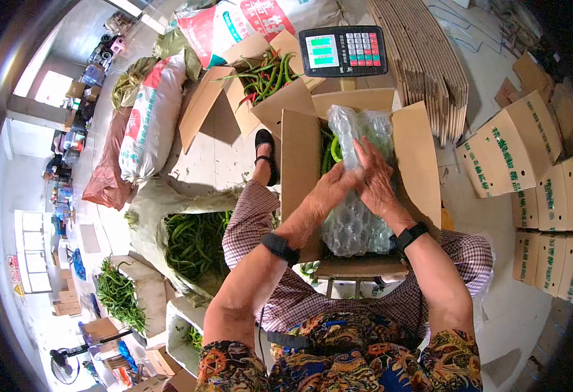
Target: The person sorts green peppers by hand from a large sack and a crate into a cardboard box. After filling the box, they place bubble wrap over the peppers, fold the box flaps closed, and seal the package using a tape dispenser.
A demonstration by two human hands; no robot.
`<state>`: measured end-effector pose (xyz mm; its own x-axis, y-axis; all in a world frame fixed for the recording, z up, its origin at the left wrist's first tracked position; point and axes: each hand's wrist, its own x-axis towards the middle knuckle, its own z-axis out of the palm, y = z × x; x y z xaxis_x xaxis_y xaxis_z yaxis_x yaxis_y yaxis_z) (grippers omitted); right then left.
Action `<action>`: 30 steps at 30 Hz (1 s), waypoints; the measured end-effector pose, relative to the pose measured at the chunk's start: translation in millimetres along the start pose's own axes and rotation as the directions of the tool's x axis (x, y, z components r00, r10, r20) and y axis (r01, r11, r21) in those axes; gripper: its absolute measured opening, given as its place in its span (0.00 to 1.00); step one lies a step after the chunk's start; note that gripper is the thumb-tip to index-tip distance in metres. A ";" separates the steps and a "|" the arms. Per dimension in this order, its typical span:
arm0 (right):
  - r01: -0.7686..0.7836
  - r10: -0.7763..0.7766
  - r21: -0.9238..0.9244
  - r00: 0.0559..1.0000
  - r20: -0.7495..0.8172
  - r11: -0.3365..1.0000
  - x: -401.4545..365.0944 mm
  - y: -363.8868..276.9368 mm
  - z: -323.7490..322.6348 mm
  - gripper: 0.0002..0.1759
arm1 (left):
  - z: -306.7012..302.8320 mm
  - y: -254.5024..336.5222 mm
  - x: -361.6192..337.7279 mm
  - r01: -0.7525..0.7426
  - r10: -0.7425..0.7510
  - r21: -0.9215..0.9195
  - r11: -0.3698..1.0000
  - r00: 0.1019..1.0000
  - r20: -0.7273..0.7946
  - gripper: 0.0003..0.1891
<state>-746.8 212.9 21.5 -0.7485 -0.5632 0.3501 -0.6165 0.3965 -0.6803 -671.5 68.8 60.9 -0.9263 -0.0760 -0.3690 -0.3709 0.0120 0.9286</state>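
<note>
An open cardboard box (299, 157) stands in front of me on a scale platform, with green peppers (331, 151) showing inside at its left. A sheet of clear bubble wrap (355, 222) lies over the contents and hangs over the near edge. My left hand (331, 189) and my right hand (374, 178) rest side by side on the wrap at the box's middle, fingers pressing down on it. Each wrist wears a black band.
The scale display (343, 50) stands behind the box. A second open box of green peppers (267, 75) is beyond it. Flat cartons (423, 59) are stacked at the back right, printed boxes (528, 150) at right, sacks (152, 117) and loose peppers (195, 242) at left.
</note>
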 end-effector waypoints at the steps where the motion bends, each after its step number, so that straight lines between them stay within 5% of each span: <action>1: 0.001 -0.001 -0.003 1.000 0.001 1.000 1.1 -0.4 -2.5 0.40 | 4.8 -4.4 -1.2 -0.108 0.117 0.128 0.986 0.991 -0.066 0.39; 3: -0.130 0.119 0.160 0.990 0.075 0.978 2.6 -1.8 -6.9 0.37 | -2.4 -3.9 -12.5 -0.190 0.187 0.127 0.974 0.982 0.038 0.44; 4: -0.130 0.119 0.160 0.990 0.075 0.979 2.4 -4.9 -5.5 0.37 | -5.9 -0.4 -21.5 -0.092 0.091 0.294 0.951 0.996 0.016 0.44; 6: -0.141 0.182 -0.242 0.971 0.156 0.960 1.1 -15.0 0.6 0.37 | -4.7 -0.8 -32.1 0.037 0.039 0.592 0.805 0.993 -0.116 0.40; 7: -0.142 0.183 -0.243 0.971 0.157 0.960 0.1 -18.3 3.7 0.37 | -4.4 -2.2 -34.3 0.038 0.038 0.591 0.806 0.993 -0.115 0.40; 9: -0.045 0.122 -0.346 0.972 0.202 0.937 -0.4 -20.1 9.0 0.38 | -2.5 1.6 -38.5 0.169 -0.005 0.784 0.597 0.978 -0.207 0.39; 11: -0.028 0.107 -0.378 0.976 0.189 0.925 -1.1 -17.3 11.2 0.39 | -1.6 3.6 -48.4 0.074 0.142 0.844 0.531 0.974 -0.175 0.36; 13: -0.041 0.130 -0.371 0.967 0.219 0.928 0.7 -15.9 9.8 0.39 | -9.6 1.2 -48.6 -0.101 0.376 0.982 0.161 0.926 0.033 0.32; 17: -0.021 0.100 -0.369 0.975 0.197 0.929 -1.4 -13.9 6.3 0.40 | 3.8 -5.4 -38.6 -0.053 0.312 0.989 0.136 0.950 0.008 0.28; 20: -0.035 0.111 -0.348 0.973 0.203 0.937 -0.5 -7.3 7.9 0.39 | 16.4 -15.3 -30.4 0.033 0.246 0.925 0.378 0.960 -0.134 0.29; 21: -0.055 0.122 -0.321 0.974 0.192 0.945 0.7 -6.7 6.3 0.41 | 13.5 -15.8 -28.9 0.032 0.247 0.924 0.381 0.960 -0.135 0.29; 23: -0.073 0.131 -0.290 0.974 0.185 0.954 0.3 -7.4 4.9 0.42 | 2.0 -17.1 -26.4 -0.049 0.279 0.788 0.614 0.947 -0.159 0.31; 27: -0.033 0.122 -0.280 0.944 0.308 0.959 2.8 -18.2 -1.8 0.46 | -17.4 -21.5 -14.6 -0.126 0.251 0.753 0.646 0.966 -0.054 0.30; 30: -0.023 0.109 -0.286 0.952 0.287 0.958 -1.7 -10.8 3.8 0.48 | -10.6 1.4 -15.8 -0.087 0.115 0.859 0.505 0.993 0.033 0.25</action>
<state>-738.0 206.8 25.8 -0.7091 -0.7012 0.0740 -0.6433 0.6004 -0.4751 -656.7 59.4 68.4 -0.9644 -0.0413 -0.2612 -0.1637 0.8688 0.4673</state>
